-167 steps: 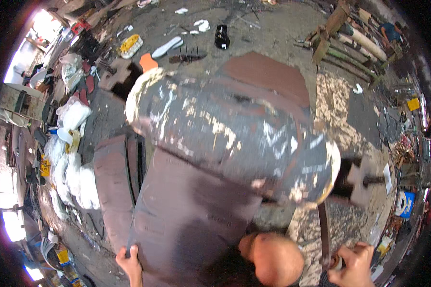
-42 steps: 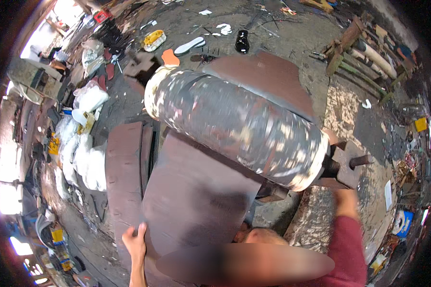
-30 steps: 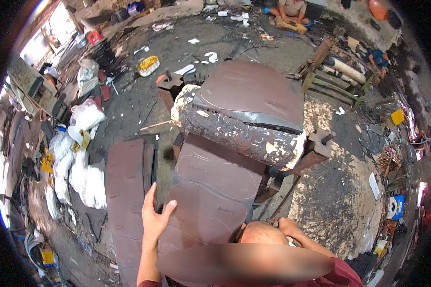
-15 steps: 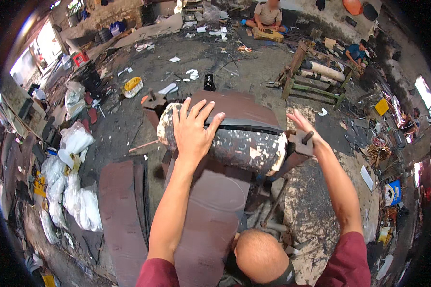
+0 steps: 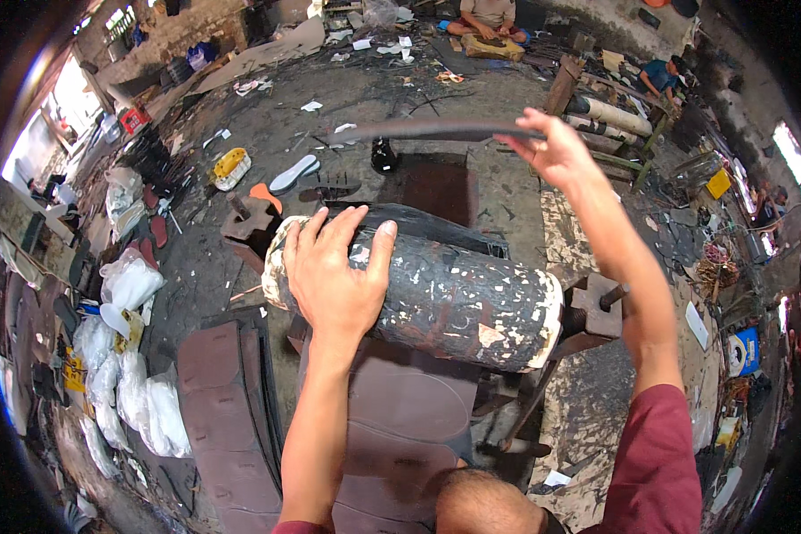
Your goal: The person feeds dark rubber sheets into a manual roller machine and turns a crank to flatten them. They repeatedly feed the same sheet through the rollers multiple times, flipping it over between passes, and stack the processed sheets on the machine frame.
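My left hand (image 5: 334,280) lies with fingers spread on a black, worn roller (image 5: 454,298) with flaking pale patches, near its left end. Raised beyond the roller's right half, my right hand (image 5: 556,156) pinches one end of a thin brown sheet (image 5: 427,130). That sheet appears nearly edge-on and smeared by motion, stretching leftward through the air. Along the roller's far side runs a dark sheet-like edge (image 5: 418,227). On the near side a broad brown sheet (image 5: 409,400) with faint sole outlines slopes toward me. Stacked brown sheets (image 5: 218,383) lie to its left.
Metal posts with bolts flank the roller, a left post (image 5: 251,222) and a right post (image 5: 596,307). A person's head (image 5: 489,503) is close below. Another roller frame (image 5: 610,120) stands at far right. White plastic bags (image 5: 133,280) lie left; two people sit farther off.
My right hand has moved up and away from the roller's right end, lifting the brown sheet off its far side. My left hand stays on the roller. The view has shifted slightly.
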